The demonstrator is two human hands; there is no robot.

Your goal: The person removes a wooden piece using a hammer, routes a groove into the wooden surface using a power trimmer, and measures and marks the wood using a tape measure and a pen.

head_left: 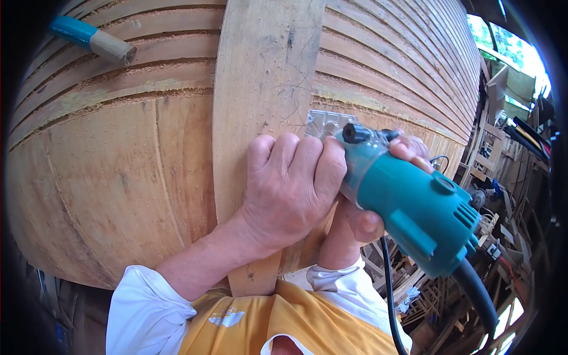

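Note:
A teal trim router [408,204] lies tilted, its clear base [325,122] against the right edge of a long flat board [266,71]. My right hand [410,150] is wrapped round the router's body, thumb on the near side and fingers on the far side. My left hand [293,180] is closed in a fist over the board, knuckles up, against the router's lower end. Its fingertips are hidden, so what they grip cannot be seen. The board rests across a large wooden panel [106,189]. The router's bit is hidden.
Parallel grooves with sawdust run across the panel's upper part. A wooden piece with a teal end [94,40] lies at upper left. The router's black cord [476,296] hangs at lower right. Wood scraps [503,231] clutter the floor beyond the panel's right edge.

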